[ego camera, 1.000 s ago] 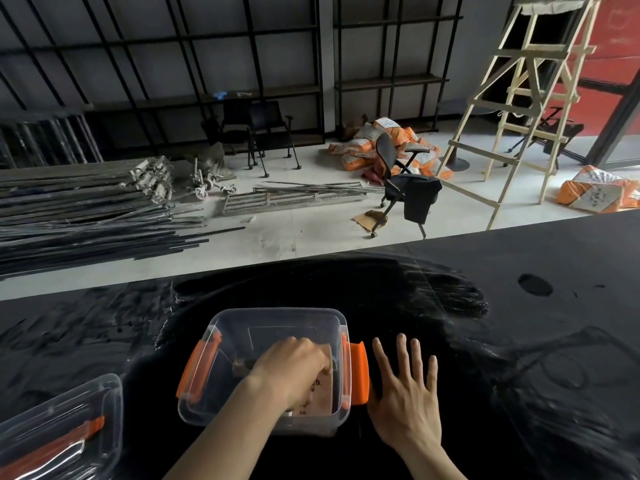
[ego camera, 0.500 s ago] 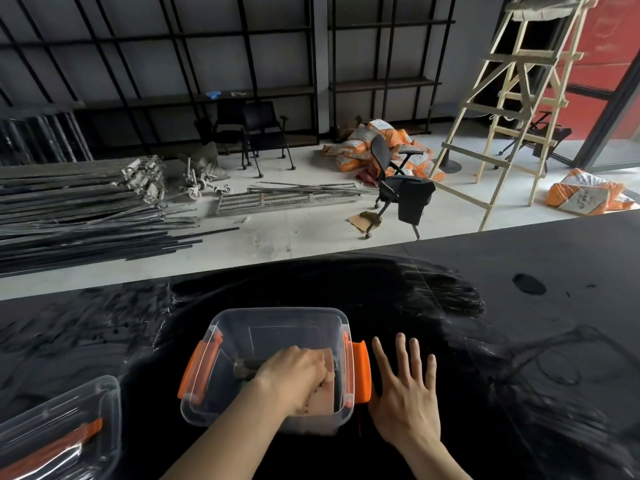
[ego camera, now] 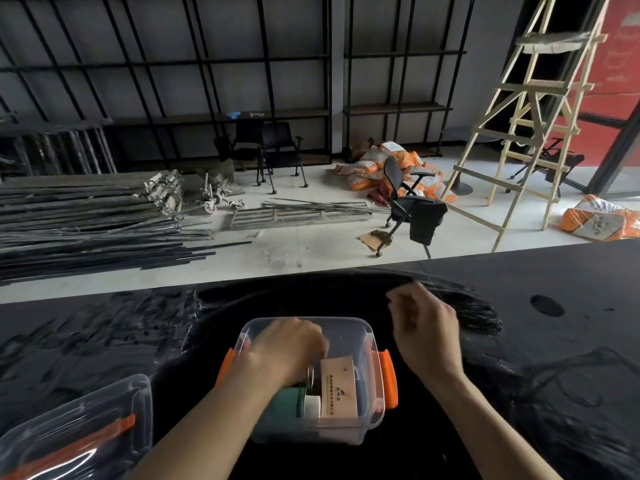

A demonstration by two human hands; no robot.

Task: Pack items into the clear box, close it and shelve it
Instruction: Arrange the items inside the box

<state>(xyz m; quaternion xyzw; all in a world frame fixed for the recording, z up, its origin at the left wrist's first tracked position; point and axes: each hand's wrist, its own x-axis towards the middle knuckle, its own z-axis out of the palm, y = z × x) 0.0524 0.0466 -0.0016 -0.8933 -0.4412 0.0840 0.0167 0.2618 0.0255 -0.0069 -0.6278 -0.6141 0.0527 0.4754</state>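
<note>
Black counter, glossy, smeared with streaks and scuffs. Clear box with orange latches standing open on it at centre near edge; brown carton upright inside beside a green item. Second clear container with orange handle at near left corner, well apart. Dark round spot far right.

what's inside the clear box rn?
In the clear plastic box: a tan cardboard packet, a green cylinder, a metal ring. The left hand covers the rest.
</note>
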